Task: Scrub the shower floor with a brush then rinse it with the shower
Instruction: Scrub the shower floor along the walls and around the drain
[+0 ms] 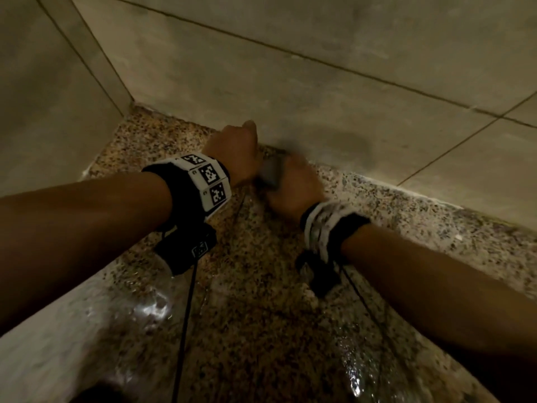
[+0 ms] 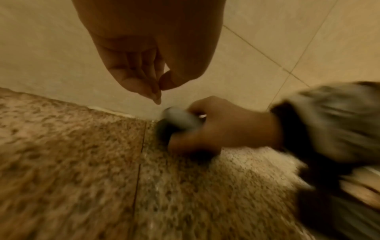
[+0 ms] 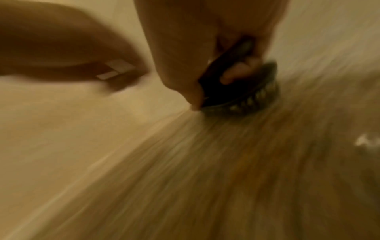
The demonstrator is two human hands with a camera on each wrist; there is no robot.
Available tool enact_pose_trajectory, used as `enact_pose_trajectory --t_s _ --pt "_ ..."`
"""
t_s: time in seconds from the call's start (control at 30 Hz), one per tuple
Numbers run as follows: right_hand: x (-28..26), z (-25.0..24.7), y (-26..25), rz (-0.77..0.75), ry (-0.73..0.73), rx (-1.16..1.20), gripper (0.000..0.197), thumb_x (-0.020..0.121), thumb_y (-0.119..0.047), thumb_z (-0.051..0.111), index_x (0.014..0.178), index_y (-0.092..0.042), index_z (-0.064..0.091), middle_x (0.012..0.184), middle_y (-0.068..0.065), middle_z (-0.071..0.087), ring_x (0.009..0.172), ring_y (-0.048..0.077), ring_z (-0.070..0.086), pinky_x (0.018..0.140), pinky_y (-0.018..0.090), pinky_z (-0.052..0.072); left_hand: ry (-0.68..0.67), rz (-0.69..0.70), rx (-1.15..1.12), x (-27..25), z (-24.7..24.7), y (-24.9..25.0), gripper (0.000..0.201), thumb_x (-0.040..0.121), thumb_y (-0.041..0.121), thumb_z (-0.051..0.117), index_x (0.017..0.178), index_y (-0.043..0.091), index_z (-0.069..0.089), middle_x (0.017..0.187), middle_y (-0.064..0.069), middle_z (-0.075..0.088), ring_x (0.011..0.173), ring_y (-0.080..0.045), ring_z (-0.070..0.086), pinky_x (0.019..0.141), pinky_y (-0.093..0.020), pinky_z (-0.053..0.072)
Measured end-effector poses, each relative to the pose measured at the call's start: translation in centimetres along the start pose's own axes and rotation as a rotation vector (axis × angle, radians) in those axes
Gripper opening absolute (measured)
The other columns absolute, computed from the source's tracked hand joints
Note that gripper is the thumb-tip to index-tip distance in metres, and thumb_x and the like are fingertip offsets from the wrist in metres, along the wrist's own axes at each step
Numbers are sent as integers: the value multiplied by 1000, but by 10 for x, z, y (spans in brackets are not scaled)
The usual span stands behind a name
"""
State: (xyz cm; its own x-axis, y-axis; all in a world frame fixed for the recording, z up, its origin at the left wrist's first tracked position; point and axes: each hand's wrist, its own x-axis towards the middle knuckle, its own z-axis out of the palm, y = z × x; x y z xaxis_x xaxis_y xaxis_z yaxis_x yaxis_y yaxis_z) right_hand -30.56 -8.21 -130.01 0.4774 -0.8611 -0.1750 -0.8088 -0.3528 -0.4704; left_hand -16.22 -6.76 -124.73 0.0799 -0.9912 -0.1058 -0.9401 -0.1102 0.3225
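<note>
Head view: brush [image 1: 271, 171] down on the wet speckled floor [image 1: 261, 301], at the seam where it meets the tiled wall [image 1: 319, 82]. My right hand [image 1: 293, 190] curls its grip round the brush handle, bristles on the stone. Left hand [image 1: 232, 149] hangs beside it, fingers loosely curled, holding nothing. To scrub well I judge short, firm strokes along the seam best, bristles flat, then working outward toward the puddled middle.

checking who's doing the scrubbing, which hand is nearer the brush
Right. The right hand grips the brush on the shower floor by the wall. The left hand hangs just above and beside it, fingers loosely curled, holding nothing.
</note>
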Motion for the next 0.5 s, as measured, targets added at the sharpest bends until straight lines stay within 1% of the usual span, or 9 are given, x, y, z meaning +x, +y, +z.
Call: enact_pose_trajectory --t_s 0.07,0.1,0.13,0.17,0.23,0.27,0.33,0.4,0.5 --pt "-47 21 -26 -224 -254 -57 54 84 -40 66 128 -10 53 124 11 55 107 32 57 84 35 48 36 -28 -2 2 -5 2 33 93 25 48 117 3 47 96 -21 62 84 -40 59 62 -38 42" --pt "-64 23 -31 -294 -368 -68 60 84 -39 69 132 -9 50 129 12 51 111 31 55 89 36 47 50 -45 2 2 -6 2 33 93 25 47 119 4 46 97 -20 62 87 -40 59 61 -37 39" --pt "-67 22 -30 -308 -415 -74 62 83 -39 71 132 -9 50 130 12 50 112 30 54 91 34 46 57 -54 6 2 -6 3 34 93 25 47 120 5 45 98 -20 61 87 -39 59 61 -36 38" --pt "-62 14 -28 -281 -405 -71 60 82 -38 72 130 -10 52 128 11 51 111 29 54 89 31 44 60 -50 8 2 -6 4 33 93 25 46 120 5 45 97 -21 61 87 -39 58 61 -36 37" --pt "-34 2 -15 -180 -221 13 50 82 -33 72 122 -8 55 119 13 53 106 30 55 78 26 39 57 -39 22 2 -3 0 31 93 25 47 116 4 46 93 -21 61 84 -40 58 60 -37 38" --pt "-18 -7 -7 -117 -114 37 49 82 -31 70 121 -6 54 119 15 51 106 32 54 77 28 38 54 -42 36 2 -1 -3 30 93 26 48 113 4 46 91 -21 60 83 -41 58 60 -38 39" --pt "6 -17 8 10 -1 -13 55 86 -31 66 128 -1 45 127 18 46 111 34 51 84 35 41 41 -30 87 2 -1 -13 30 93 28 47 110 4 45 86 -20 58 79 -41 58 57 -38 39" --pt "21 -16 18 91 14 -117 56 90 -31 62 132 -1 40 134 19 42 117 35 49 91 39 42 33 -33 130 2 -2 -18 27 94 26 45 108 4 44 83 -18 57 74 -39 57 55 -37 37" --pt "35 -8 17 88 44 -175 57 94 -33 57 139 -2 38 140 18 40 127 34 42 102 37 35 38 -47 132 4 -4 -18 26 95 25 42 109 3 44 83 -19 58 73 -39 57 55 -37 38"
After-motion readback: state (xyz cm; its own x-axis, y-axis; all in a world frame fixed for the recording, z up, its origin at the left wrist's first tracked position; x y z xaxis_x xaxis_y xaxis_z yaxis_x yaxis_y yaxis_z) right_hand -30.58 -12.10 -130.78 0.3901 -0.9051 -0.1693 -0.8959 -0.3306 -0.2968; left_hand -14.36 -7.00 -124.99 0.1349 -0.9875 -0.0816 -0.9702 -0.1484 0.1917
